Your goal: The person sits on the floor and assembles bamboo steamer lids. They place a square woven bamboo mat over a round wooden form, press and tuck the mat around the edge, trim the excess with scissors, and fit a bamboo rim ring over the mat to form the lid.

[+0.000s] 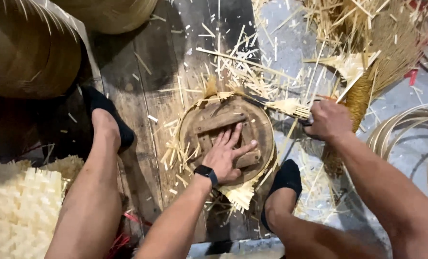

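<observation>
My left hand point(229, 154) lies flat with spread fingers on a round wooden form point(259, 125) ringed by a bamboo hoop, pressing it down on the plank floor. A dark watch sits on that wrist. My right hand point(328, 120) is closed on the handle of a dark knife point(261, 100), whose blade reaches to the form's upper right rim, among woven bamboo strip ends point(288, 106) that stick out there. More trimmed strip ends point(240, 194) fan out below the form.
My two feet in black socks point(285, 177) point(106, 108) flank the form. Bamboo offcuts point(233, 62) litter the floor. Bamboo hoops point(406, 124) lie at right, a bundle of strips point(367, 52) at top right, woven pale mats point(17, 206) at lower left, large woven baskets point(26, 48) at top left.
</observation>
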